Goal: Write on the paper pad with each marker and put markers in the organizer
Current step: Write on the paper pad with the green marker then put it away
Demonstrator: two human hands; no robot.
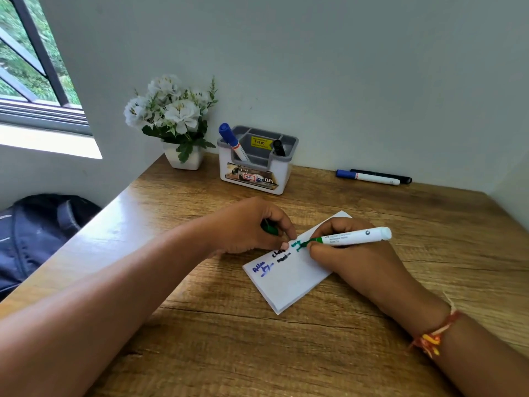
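A white paper pad (289, 282) lies slanted on the wooden desk (200, 339), with blue, black and green writing on it. My right hand (355, 259) grips a green marker (355, 238), its tip touching the pad's upper part. My left hand (252, 227) rests at the pad's left edge, curled around the green cap (269, 228). The white and grey organizer (256, 160) stands at the back, holding a blue marker (233, 141) and a black marker (278, 147). Another blue marker (367, 177) and black marker (400, 179) lie by the wall at the back right.
A white pot of white flowers (174, 121) stands left of the organizer. A dark bag (37, 233) sits below the desk's left edge. A window (31, 67) is at the upper left. Walls close the desk at the back and right.
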